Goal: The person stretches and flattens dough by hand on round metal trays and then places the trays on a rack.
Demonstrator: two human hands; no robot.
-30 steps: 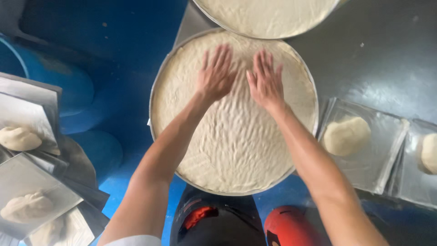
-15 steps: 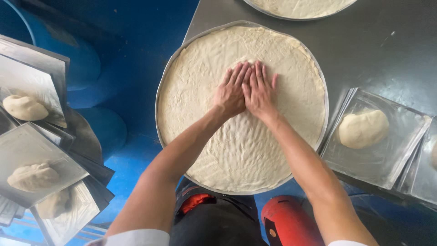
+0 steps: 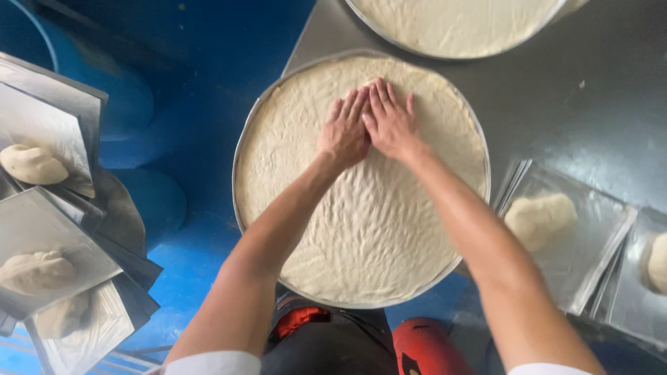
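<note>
A wide round of pale dough [image 3: 361,229] fills a round metal pan [image 3: 240,208] on a grey steel table. Both my hands lie flat on the dough a little beyond its middle, side by side and touching. My left hand [image 3: 345,128] has its fingers together, pointing away from me. My right hand [image 3: 390,121] presses next to it, fingers slightly spread. The dough near me shows many finger dents. Neither hand holds anything.
A second dough-filled round pan [image 3: 451,24] sits at the table's far edge. Square metal trays with dough balls [image 3: 538,219] stand at the right, and more stacked trays with dough [image 3: 31,163] at the left. Blue barrels [image 3: 139,104] and a blue floor lie left.
My hands, apart and further out on the dough a second ago, have come together near the middle. The view has shifted, so the pan sits lower in the picture.
</note>
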